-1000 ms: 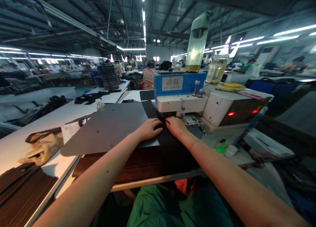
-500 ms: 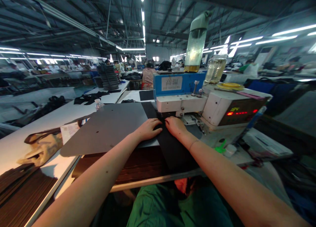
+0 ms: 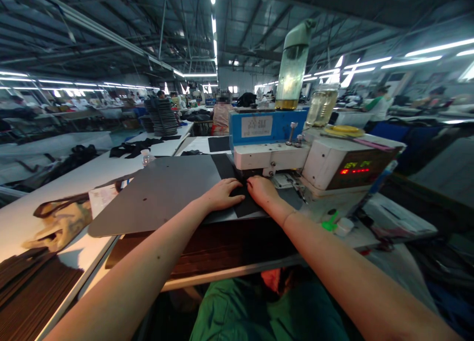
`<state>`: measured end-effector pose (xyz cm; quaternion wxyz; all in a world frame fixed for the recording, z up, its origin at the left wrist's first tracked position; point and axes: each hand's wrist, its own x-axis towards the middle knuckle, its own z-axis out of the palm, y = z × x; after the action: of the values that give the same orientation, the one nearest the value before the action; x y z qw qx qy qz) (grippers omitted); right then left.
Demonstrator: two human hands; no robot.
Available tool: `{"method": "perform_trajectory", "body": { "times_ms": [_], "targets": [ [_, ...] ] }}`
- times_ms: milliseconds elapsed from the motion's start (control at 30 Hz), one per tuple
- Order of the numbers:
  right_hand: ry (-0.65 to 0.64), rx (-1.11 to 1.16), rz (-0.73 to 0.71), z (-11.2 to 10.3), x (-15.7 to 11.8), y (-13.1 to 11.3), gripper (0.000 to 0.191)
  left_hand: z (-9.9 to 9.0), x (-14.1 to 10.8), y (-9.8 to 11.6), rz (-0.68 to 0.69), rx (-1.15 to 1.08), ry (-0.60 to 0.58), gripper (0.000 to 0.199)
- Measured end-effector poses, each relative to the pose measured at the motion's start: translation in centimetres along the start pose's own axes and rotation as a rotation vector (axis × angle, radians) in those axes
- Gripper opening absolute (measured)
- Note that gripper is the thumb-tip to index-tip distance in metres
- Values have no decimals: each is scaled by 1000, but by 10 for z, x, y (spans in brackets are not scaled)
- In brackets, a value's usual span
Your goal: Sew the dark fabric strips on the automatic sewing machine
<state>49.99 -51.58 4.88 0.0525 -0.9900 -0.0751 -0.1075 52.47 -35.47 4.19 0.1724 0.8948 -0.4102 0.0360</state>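
A black strip of sheet material (image 3: 245,205) runs away from me beneath both hands, at the left side of a blue and white machine (image 3: 268,155). My left hand (image 3: 224,193) lies on the strip and the grey plate (image 3: 163,185), fingers stretched forward and thumb apart. Close to the machine's head, my right hand (image 3: 262,190) has its fingers curled down at the strip; the thumb and what is under the palm are hidden. The strip's far part (image 3: 221,165) shows beyond my fingertips.
A control box (image 3: 355,165) with a lit display stands right. An upturned bottle (image 3: 292,69) and a jar (image 3: 321,106) top the machine. Brown sheets (image 3: 218,249) lie stacked below the plate. Tan cloth (image 3: 59,222) is left, a green clip (image 3: 329,222) right.
The strip's near end has slid away from me, from hanging past the plate's front edge to close under my hands. Both hands stay nearly in place. More green digits glow on the display.
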Motion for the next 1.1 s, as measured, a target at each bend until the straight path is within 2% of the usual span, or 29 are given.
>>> {"method": "perform_trajectory", "body": {
  "times_ms": [167,333,533,667,800,933,1033,1100],
  "targets": [
    [-11,-28,-1,0,0,-1,30,-5,6,-2,-34,-7,-38,35],
    [-2,-58,1,-1,0,-4,29,-6,14,-10,-83,16,-27,33],
    [53,-72,-12,0,-1,-8,27,0,25,-28,-121,74,44,31],
    [73,-56,-20,0,-1,-7,27,2,36,-42,-226,105,72,31],
    [87,65,-5,0,-6,2,26,-1,41,-58,-310,121,96,27],
    [148,313,-39,-3,-25,17,23,-11,24,-57,-315,127,78,20],
    [198,584,-41,-7,-55,23,22,-18,-12,-33,-246,98,63,18],
    [142,798,1,-9,-78,22,24,-19,-43,-11,-180,57,56,29]
  ]
}}
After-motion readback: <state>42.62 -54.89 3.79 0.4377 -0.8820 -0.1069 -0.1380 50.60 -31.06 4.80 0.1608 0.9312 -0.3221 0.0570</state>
